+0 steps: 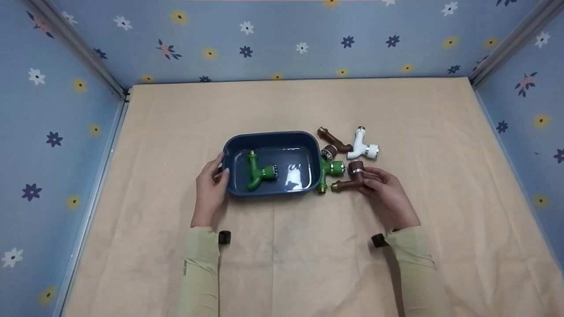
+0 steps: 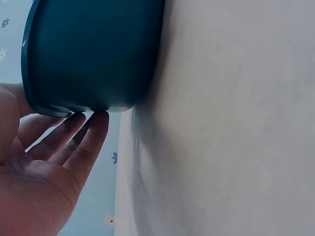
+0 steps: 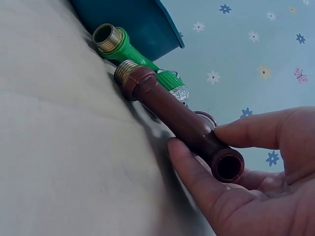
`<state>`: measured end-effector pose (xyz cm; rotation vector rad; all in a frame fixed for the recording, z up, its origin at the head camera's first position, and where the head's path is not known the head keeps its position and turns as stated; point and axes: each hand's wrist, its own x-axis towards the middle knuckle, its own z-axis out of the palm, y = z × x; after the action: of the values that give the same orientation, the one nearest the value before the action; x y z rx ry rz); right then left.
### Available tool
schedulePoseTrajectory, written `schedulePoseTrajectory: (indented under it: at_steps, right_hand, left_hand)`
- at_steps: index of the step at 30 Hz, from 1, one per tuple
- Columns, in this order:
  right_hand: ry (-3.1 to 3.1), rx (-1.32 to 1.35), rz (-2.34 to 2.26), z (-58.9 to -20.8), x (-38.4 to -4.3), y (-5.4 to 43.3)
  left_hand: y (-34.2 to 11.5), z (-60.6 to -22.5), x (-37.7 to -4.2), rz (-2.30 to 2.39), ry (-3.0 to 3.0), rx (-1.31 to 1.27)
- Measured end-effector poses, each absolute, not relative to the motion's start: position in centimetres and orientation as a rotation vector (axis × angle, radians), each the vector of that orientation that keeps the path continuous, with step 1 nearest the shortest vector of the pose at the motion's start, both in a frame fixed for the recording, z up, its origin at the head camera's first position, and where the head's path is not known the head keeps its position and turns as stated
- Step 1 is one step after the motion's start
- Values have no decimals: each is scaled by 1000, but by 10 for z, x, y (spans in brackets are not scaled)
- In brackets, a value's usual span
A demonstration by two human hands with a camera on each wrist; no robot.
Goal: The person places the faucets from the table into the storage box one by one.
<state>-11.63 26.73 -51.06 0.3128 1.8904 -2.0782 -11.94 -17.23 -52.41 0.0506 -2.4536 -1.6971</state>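
One tap [image 1: 256, 173] lies in the basin [image 1: 282, 141], four more taps [image 1: 356, 169] to its right.

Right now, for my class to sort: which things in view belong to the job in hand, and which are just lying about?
Likely in the job:
blue tub, held by the left hand
brown tap, gripped in the right hand
green tap inside the tub

Lying about, touched by neither hand:
second green tap, beside the tub
second brown tap
white tap
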Motion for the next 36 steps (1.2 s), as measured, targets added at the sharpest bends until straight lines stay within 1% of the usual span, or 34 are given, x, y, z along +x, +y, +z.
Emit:
schedulePoseTrajectory:
  at_steps: [24, 32, 36]
  right_hand:
    - [2061, 355, -1998, -500, -96, 284]
    - [2048, 317, -2078, -490, -92, 284]
    - [1929, 310, -2182, -482, -91, 282]
  left_hand:
    - [-173, -523, -120, -1699, -2437, 19]
    - [-172, -524, -120, -1694, -2440, 27]
    - [-172, -524, -119, -1691, -2442, 40]
